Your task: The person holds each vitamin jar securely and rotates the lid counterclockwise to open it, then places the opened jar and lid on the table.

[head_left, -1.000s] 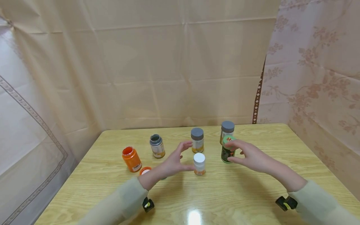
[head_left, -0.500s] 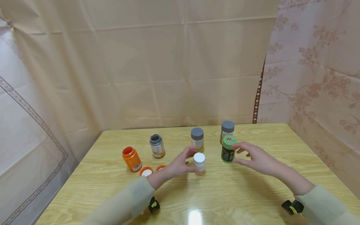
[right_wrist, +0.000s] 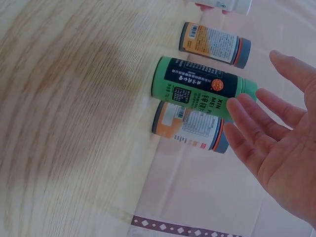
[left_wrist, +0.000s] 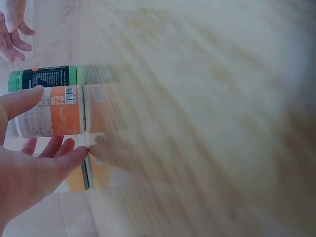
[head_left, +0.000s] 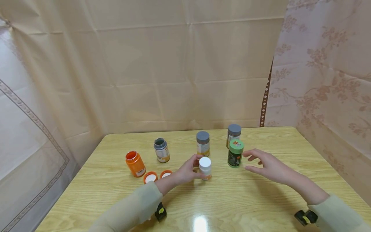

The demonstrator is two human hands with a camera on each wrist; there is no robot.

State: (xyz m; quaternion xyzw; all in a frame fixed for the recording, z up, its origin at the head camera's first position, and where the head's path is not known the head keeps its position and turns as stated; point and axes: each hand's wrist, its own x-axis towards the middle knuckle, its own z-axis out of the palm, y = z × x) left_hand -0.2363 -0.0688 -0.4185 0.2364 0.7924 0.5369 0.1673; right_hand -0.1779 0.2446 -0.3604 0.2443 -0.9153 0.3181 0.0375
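A small white-capped bottle [head_left: 205,169] with a white and orange label stands upright at the middle of the table. My left hand [head_left: 186,170] holds it from the left, thumb on its near side and fingers round the far side; the left wrist view shows the thumb lying across the label. To the right stands a green-lidded jar [head_left: 235,154] with a black label. Just right of that jar, my right hand [head_left: 268,166] has its fingers spread and loosely bent, holding nothing. In the right wrist view its fingertips [right_wrist: 237,106] overlap the jar's lid end.
Two grey-capped bottles stand behind: one grey-capped bottle [head_left: 203,145] at centre, another [head_left: 233,132] behind the green-lidded jar. Left are an uncapped grey-necked bottle [head_left: 162,151] and an uncapped orange bottle [head_left: 136,165]. Two orange-rimmed lids [head_left: 150,177] lie near my left forearm. Curtains enclose the table [head_left: 229,206].
My left hand has moved right and its fingers have come round the white-capped bottle. My right hand has drawn back rightward from the green-lidded jar, which stays in place.
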